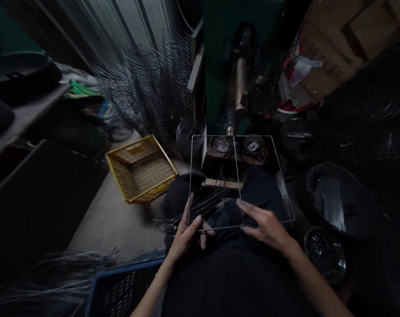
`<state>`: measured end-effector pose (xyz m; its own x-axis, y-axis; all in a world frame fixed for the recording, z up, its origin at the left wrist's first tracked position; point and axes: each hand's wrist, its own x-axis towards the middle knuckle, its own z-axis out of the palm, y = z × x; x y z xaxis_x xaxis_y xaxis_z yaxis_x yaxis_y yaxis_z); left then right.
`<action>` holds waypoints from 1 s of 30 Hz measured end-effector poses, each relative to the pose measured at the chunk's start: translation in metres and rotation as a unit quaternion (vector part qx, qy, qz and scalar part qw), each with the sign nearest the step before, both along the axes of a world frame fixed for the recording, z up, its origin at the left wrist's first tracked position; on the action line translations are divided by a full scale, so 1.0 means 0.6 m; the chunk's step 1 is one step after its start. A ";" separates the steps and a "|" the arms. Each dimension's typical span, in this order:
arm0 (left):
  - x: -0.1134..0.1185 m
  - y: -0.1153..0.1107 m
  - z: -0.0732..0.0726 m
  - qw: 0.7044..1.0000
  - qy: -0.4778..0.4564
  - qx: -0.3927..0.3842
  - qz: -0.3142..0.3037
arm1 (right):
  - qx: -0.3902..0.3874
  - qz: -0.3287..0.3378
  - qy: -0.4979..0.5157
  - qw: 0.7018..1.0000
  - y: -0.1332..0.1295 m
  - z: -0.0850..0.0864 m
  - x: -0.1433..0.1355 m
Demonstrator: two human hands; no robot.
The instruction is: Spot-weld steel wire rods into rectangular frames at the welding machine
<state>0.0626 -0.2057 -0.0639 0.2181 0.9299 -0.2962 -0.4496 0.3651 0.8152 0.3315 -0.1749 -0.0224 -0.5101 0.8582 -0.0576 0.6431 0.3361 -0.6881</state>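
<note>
A thin rectangular wire frame (216, 227) with one middle crossbar spans the space above my lap. At its near left corner my left hand (186, 233) grips the wire between thumb and fingers. My right hand (264, 222) has its fingers around the near end of the crossbar, pinching it. Under the frame, a bundle of metal wires (203, 204) lies across my lap. Beyond it is a small metal bowl of shiny little pieces (222, 144), below the tip of a machine's arm (241, 83).
A yellow plastic crate (142, 169) sits on the floor at left, a blue crate (120, 286) at lower left. Stacked wire racks (147, 83) stand behind. At right are a black tub (342, 198) and a metal bowl (325, 255); a cardboard box (348, 48) is above.
</note>
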 end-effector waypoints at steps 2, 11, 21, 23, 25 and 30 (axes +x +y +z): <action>0.003 -0.003 0.003 1.000 -0.016 -0.009 0.006 | -0.009 -0.002 0.003 1.000 -0.001 0.005 -0.001; 0.009 0.061 0.004 1.000 -0.010 0.002 0.016 | 0.059 -0.046 0.007 0.997 0.049 -0.031 -0.006; -0.012 0.402 -0.017 0.989 -0.069 0.132 0.000 | 0.188 -0.112 -0.085 0.972 0.355 0.009 0.005; -0.016 0.436 -0.013 0.989 -0.073 0.127 0.002 | 0.209 -0.097 -0.080 0.970 0.391 0.010 0.011; -0.019 0.459 -0.011 0.989 -0.076 0.124 0.006 | 0.227 -0.093 -0.079 0.966 0.417 0.007 0.013; -0.024 0.492 -0.005 0.990 -0.074 0.118 0.015 | 0.233 -0.130 -0.092 0.959 0.448 0.003 0.003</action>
